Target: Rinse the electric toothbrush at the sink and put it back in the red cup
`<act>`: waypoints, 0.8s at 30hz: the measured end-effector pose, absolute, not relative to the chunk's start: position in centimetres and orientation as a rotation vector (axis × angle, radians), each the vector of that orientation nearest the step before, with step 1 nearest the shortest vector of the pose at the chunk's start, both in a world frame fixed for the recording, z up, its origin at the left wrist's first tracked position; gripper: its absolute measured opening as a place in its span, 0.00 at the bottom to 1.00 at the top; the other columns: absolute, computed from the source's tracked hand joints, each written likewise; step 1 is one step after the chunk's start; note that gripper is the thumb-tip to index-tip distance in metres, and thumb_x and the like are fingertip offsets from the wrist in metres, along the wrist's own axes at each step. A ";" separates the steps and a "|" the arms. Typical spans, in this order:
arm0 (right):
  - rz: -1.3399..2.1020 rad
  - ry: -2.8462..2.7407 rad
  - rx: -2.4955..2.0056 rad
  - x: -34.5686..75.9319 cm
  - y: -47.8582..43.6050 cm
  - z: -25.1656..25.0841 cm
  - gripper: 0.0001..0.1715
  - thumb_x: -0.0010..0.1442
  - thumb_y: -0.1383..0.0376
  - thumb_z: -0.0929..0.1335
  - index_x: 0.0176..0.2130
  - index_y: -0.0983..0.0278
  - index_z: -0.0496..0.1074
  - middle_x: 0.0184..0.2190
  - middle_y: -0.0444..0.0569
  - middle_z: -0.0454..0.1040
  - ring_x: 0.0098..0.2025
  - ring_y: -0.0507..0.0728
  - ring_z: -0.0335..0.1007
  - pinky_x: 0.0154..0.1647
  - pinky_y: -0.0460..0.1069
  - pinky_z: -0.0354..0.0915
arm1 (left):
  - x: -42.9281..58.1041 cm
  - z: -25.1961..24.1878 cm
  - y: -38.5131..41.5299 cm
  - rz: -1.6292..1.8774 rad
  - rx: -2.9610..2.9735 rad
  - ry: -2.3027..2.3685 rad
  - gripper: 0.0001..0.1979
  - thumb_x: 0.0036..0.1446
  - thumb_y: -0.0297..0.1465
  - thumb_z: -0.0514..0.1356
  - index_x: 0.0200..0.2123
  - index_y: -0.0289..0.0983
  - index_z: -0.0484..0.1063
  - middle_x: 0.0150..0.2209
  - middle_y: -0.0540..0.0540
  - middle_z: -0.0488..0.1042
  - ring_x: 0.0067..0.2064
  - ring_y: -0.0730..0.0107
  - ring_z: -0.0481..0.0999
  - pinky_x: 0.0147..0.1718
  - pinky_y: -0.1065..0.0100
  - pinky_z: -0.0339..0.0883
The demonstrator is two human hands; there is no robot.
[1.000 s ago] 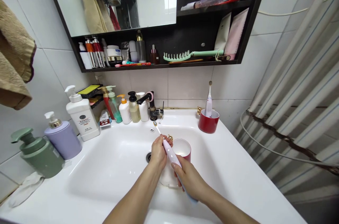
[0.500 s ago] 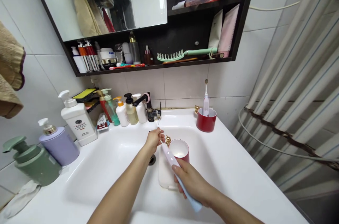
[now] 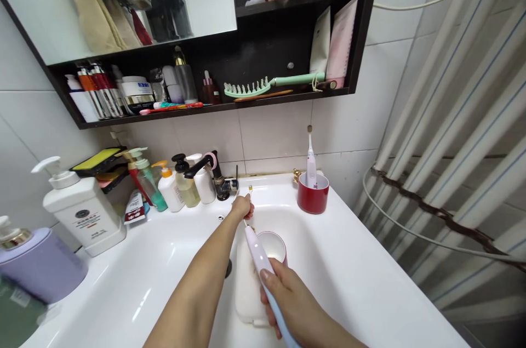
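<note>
My right hand is wrapped round the handle of a white and blue electric toothbrush, held over the white basin. My left hand reaches forward and pinches the brush's thin neck near its head, just in front of the black tap. A red cup with a white inside stands in the basin right beside the brush handle. A white rectangular object lies in the basin under my hands.
A second red cup with another electric toothbrush stands at the basin's back right. Pump bottles line the back left, with a white bottle and a purple one. A dark shelf hangs above; a striped curtain is right.
My left hand has slid up from the handle to the neck near the brush head, toward the tap. The view has shifted right and closer to the basin.
</note>
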State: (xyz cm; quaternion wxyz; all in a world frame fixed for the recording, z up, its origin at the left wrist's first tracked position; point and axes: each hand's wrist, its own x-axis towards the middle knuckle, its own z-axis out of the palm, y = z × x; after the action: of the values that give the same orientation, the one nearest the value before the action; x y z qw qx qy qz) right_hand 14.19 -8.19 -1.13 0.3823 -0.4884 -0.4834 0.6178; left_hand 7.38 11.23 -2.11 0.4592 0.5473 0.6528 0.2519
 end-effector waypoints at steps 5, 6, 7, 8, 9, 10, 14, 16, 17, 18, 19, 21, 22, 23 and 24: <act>1.569 -1.219 -1.219 14.6 -8.4 -0.7 0.11 0.52 0.58 0.53 0.29 0.64 0.54 0.22 0.40 0.58 0.15 0.43 0.53 0.11 0.40 0.52 | 6.1 -1.8 11.0 0.612 1.485 1.795 0.18 0.45 0.39 0.46 0.13 0.34 0.61 0.21 0.39 0.68 0.29 0.59 0.69 0.26 0.63 0.59; 1.561 -1.211 -1.217 14.6 -8.5 -0.6 0.11 0.52 0.58 0.53 0.30 0.64 0.54 0.22 0.41 0.58 0.15 0.43 0.53 0.11 0.40 0.52 | 5.6 -1.7 10.9 0.638 1.511 1.838 0.16 0.44 0.39 0.48 0.15 0.34 0.63 0.26 0.37 0.69 0.35 0.56 0.68 0.30 0.62 0.58; 1.555 -1.205 -1.217 14.7 -8.5 -0.6 0.11 0.52 0.58 0.54 0.30 0.64 0.55 0.22 0.41 0.58 0.15 0.43 0.53 0.11 0.40 0.52 | 5.1 -1.5 10.7 0.676 1.541 1.884 0.14 0.44 0.38 0.49 0.18 0.34 0.64 0.31 0.36 0.69 0.40 0.55 0.65 0.33 0.61 0.56; 1.553 -1.201 -1.218 14.8 -8.6 -0.5 0.12 0.52 0.58 0.54 0.30 0.64 0.55 0.22 0.40 0.57 0.15 0.43 0.53 0.11 0.40 0.52 | 4.6 -1.5 10.6 0.729 1.570 1.928 0.13 0.43 0.38 0.49 0.22 0.34 0.65 0.36 0.36 0.68 0.43 0.55 0.63 0.36 0.60 0.54; 1.553 -1.201 -1.216 14.8 -8.6 -0.5 0.12 0.52 0.58 0.54 0.30 0.64 0.55 0.22 0.40 0.57 0.15 0.43 0.53 0.11 0.40 0.52 | 4.2 -1.4 10.5 0.786 1.596 1.966 0.12 0.43 0.37 0.50 0.25 0.35 0.65 0.39 0.36 0.66 0.45 0.55 0.60 0.38 0.60 0.53; 1.555 -1.204 -1.213 14.8 -8.7 -0.6 0.12 0.52 0.57 0.54 0.30 0.64 0.55 0.22 0.40 0.57 0.15 0.43 0.53 0.11 0.40 0.52 | 3.9 -1.5 10.4 0.838 1.613 1.992 0.11 0.42 0.36 0.51 0.27 0.35 0.65 0.41 0.36 0.65 0.46 0.55 0.59 0.39 0.59 0.51; 1.540 -1.242 -1.209 14.8 -8.8 -1.0 0.13 0.51 0.57 0.54 0.32 0.63 0.55 0.22 0.41 0.58 0.15 0.44 0.53 0.11 0.40 0.52 | 3.3 -1.8 10.5 0.923 1.576 1.987 0.04 0.39 0.26 0.54 0.24 0.33 0.64 0.40 0.33 0.64 0.45 0.53 0.61 0.40 0.58 0.51; 1.529 -1.258 -1.218 14.8 -8.7 -1.1 0.13 0.51 0.57 0.54 0.32 0.64 0.55 0.22 0.41 0.57 0.15 0.44 0.53 0.11 0.40 0.52 | 3.1 -1.8 10.4 0.934 1.513 1.951 0.02 0.38 0.22 0.54 0.19 0.33 0.63 0.38 0.32 0.65 0.45 0.52 0.61 0.40 0.58 0.51; 1.522 -1.262 -1.225 14.8 -8.7 -1.2 0.13 0.51 0.57 0.54 0.31 0.64 0.55 0.22 0.41 0.57 0.15 0.44 0.54 0.11 0.41 0.52 | 2.9 -1.7 10.1 0.944 1.472 1.927 0.03 0.37 0.21 0.54 0.17 0.33 0.62 0.36 0.32 0.66 0.44 0.52 0.61 0.40 0.58 0.52; 1.515 -1.265 -1.233 14.8 -8.7 -1.2 0.13 0.51 0.57 0.54 0.31 0.64 0.55 0.22 0.41 0.57 0.15 0.44 0.54 0.11 0.41 0.52 | 2.7 -1.6 9.7 0.955 1.427 1.896 0.05 0.37 0.21 0.54 0.16 0.33 0.61 0.34 0.33 0.67 0.43 0.52 0.63 0.39 0.59 0.53; 1.510 -1.269 -1.240 14.8 -8.7 -1.2 0.13 0.51 0.57 0.54 0.31 0.64 0.55 0.22 0.41 0.58 0.15 0.44 0.54 0.11 0.41 0.53 | 2.4 -1.5 9.1 0.966 1.379 1.856 0.06 0.37 0.21 0.55 0.15 0.34 0.60 0.31 0.34 0.68 0.41 0.53 0.64 0.37 0.60 0.55; 1.502 -1.285 -1.258 14.8 -8.8 -1.2 0.13 0.51 0.56 0.54 0.31 0.64 0.55 0.22 0.41 0.58 0.15 0.44 0.54 0.11 0.41 0.53 | 1.8 -1.3 7.3 0.990 1.276 1.748 0.07 0.38 0.23 0.55 0.14 0.34 0.59 0.25 0.39 0.69 0.35 0.59 0.69 0.32 0.63 0.60; 1.501 -1.298 -1.265 14.8 -8.9 -1.2 0.13 0.51 0.56 0.54 0.31 0.64 0.55 0.22 0.41 0.58 0.15 0.44 0.54 0.11 0.40 0.53 | 1.5 -1.2 6.3 1.004 1.228 1.688 0.07 0.39 0.24 0.55 0.15 0.34 0.59 0.23 0.41 0.69 0.31 0.63 0.70 0.29 0.65 0.62; 1.501 -1.312 -1.272 14.8 -8.9 -1.2 0.13 0.51 0.56 0.54 0.30 0.64 0.55 0.21 0.41 0.57 0.15 0.44 0.54 0.11 0.40 0.52 | 1.3 -1.1 5.2 1.016 1.193 1.634 0.06 0.41 0.26 0.54 0.16 0.34 0.59 0.22 0.43 0.68 0.28 0.67 0.70 0.27 0.68 0.63; 1.501 -1.325 -1.278 14.8 -9.0 -1.2 0.14 0.51 0.56 0.54 0.30 0.64 0.55 0.21 0.40 0.57 0.15 0.44 0.54 0.11 0.40 0.52 | 1.2 -0.9 4.1 1.036 1.151 1.572 0.06 0.42 0.26 0.54 0.17 0.34 0.59 0.21 0.44 0.68 0.26 0.71 0.70 0.26 0.70 0.63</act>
State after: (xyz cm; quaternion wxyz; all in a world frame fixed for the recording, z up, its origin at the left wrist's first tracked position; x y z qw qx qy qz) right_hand 14.77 -9.01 -1.22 0.3738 -0.4992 -0.5173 0.5861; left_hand 1.17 4.06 -0.95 0.4508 0.4655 0.6358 0.4193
